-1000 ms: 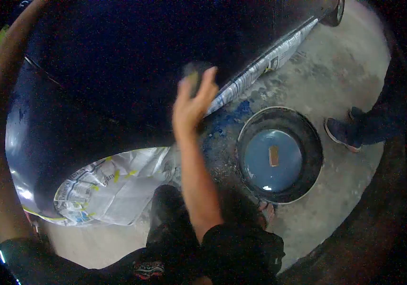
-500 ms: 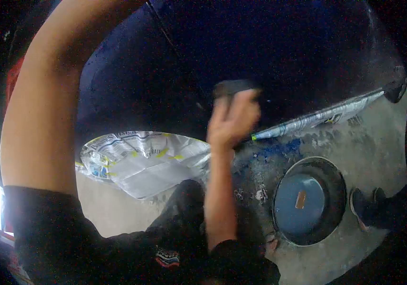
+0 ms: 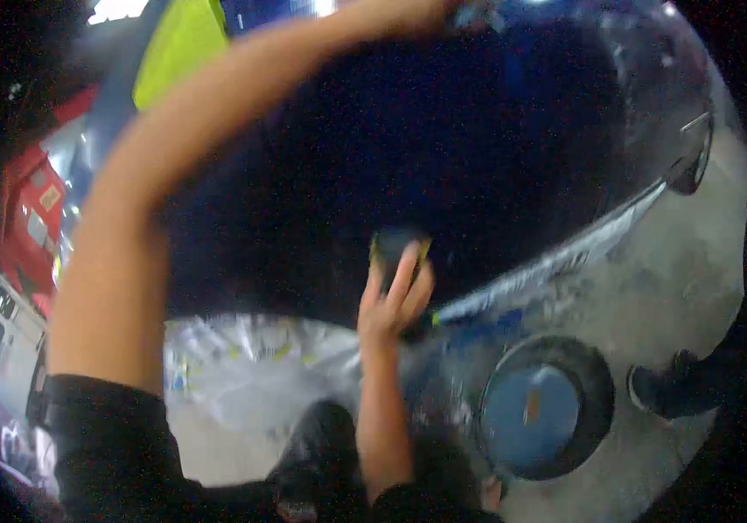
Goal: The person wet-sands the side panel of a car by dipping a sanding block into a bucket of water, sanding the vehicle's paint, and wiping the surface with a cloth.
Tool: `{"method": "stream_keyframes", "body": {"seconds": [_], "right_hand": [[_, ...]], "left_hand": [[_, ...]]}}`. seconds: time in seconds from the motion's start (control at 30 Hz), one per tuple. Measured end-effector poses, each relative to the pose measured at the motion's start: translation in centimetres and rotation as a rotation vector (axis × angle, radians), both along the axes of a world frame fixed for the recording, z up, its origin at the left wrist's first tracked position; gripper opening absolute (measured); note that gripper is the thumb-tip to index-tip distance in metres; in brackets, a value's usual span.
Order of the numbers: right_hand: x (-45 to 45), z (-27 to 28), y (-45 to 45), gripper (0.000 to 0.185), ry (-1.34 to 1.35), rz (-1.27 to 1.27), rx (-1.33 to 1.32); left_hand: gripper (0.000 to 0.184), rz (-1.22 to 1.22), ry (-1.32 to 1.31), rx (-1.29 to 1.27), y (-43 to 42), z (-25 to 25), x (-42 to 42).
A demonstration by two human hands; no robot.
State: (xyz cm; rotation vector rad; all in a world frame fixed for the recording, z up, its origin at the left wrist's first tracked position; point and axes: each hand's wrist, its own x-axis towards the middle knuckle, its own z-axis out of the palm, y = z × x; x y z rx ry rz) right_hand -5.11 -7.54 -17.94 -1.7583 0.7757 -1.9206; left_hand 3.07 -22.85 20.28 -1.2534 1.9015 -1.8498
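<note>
A dark blue car body panel (image 3: 513, 148) fills the middle of the view. My right hand (image 3: 395, 301) presses a dark pad (image 3: 398, 244) with yellowish edges against it, fingers spread over the pad. My left arm reaches up and across to the top of the panel, where my left hand (image 3: 430, 10) is blurred at the frame's upper edge; its fingers cannot be made out. Printed paper (image 3: 260, 357) covers the wheel area below the panel, and a paper strip (image 3: 565, 253) runs along its lower edge.
A black tub (image 3: 596, 392) of bluish water with a brown block (image 3: 531, 406) in it stands on the concrete floor at the lower right. Another person's shoe (image 3: 652, 390) is beside it. At the left are a red vehicle (image 3: 33, 218) and a white vehicle (image 3: 7, 340).
The view has shifted, bringing the panel's upper part and the vehicles at the left into sight. My left hand has come into view at the top. My right hand still has the pad on the panel.
</note>
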Motion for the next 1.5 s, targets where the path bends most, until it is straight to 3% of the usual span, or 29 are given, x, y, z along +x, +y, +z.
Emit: {"method": "stream_keyframes", "body": {"seconds": [0.03, 0.07, 0.2, 0.37, 0.5, 0.57, 0.63, 0.7, 0.77, 0.87, 0.93, 1.0, 1.03, 1.1, 1.23, 1.4, 1.43, 1.5], "right_hand": [[0.6, -2.1, 0.5, 0.071, -0.078, 0.049, -0.035], [0.2, -1.6, 0.3, 0.074, -0.046, 0.046, 0.002], [-1.9, 0.0, -4.7, 0.078, -0.039, 0.091, -0.223], [-2.5, 3.2, -6.7, 0.071, 0.001, -0.008, 0.078], [-0.2, -2.9, -0.2, 0.069, -0.012, 0.002, 0.032], [-0.2, -2.9, -0.5, 0.068, 0.019, -0.046, -0.033], [-1.5, 0.7, -5.0, 0.067, 0.035, -0.093, -0.023], [-2.9, 5.1, -11.2, 0.072, -0.062, 0.050, 0.213], [-2.3, 5.8, -14.8, 0.074, -0.124, -0.058, 0.167], [-3.2, 5.7, -9.9, 0.078, -0.079, 0.075, 0.244], [-1.6, 1.1, -4.3, 0.077, 0.025, 0.129, 0.054], [-0.7, -1.6, -1.1, 0.075, -0.045, -0.029, -0.059], [-0.6, -2.2, -2.4, 0.073, -0.025, -0.035, -0.071], [-2.8, 2.1, -8.0, 0.068, 0.052, 0.024, 0.013], [-2.3, 5.4, -16.8, 0.069, -0.117, -0.120, 0.080], [0.2, -1.2, -3.4, 0.073, -0.122, -0.009, 0.040], [0.8, -3.4, -1.0, 0.072, -0.082, 0.003, 0.049], [-0.2, -2.4, -2.8, 0.072, -0.048, -0.025, 0.007]], "left_hand": [[0.028, -0.143, 0.280, 0.249, 0.0, -0.5, 0.4], [0.020, -0.096, 0.093, 0.167, 0.3, 0.1, -0.4], [0.025, -0.220, 0.165, 0.206, 0.4, 0.3, -1.1], [0.023, -0.155, 0.228, 0.207, 0.5, 0.1, -1.8], [0.022, -0.113, 0.237, 0.203, 0.9, 0.1, -1.9], [0.022, -0.093, 0.207, 0.194, 1.0, 0.2, -2.0], [0.022, -0.127, 0.229, 0.201, 0.9, 0.2, -2.3], [0.026, -0.065, 0.274, 0.221, 1.1, 0.1, -2.5], [0.026, -0.067, 0.277, 0.226, 1.1, 0.2, -2.8], [0.025, -0.112, 0.287, 0.231, 1.1, 0.3, -2.8], [0.023, -0.158, 0.275, 0.240, 1.0, 0.3, -2.7], [0.024, -0.177, 0.277, 0.219, 1.1, 0.0, -3.2], [0.024, -0.172, 0.291, 0.227, 1.0, -0.1, -3.2], [0.023, -0.160, 0.289, 0.232, 0.9, -0.1, -3.3], [0.026, -0.123, 0.239, 0.201, 0.9, -0.2, -2.9], [0.042, -0.068, 0.253, 0.245, -0.3, 0.4, 0.7], [0.037, -0.064, 0.256, 0.249, 0.9, -0.5, 0.0], [0.027, -0.097, 0.232, 0.241, 1.5, -0.9, -3.3]]}}
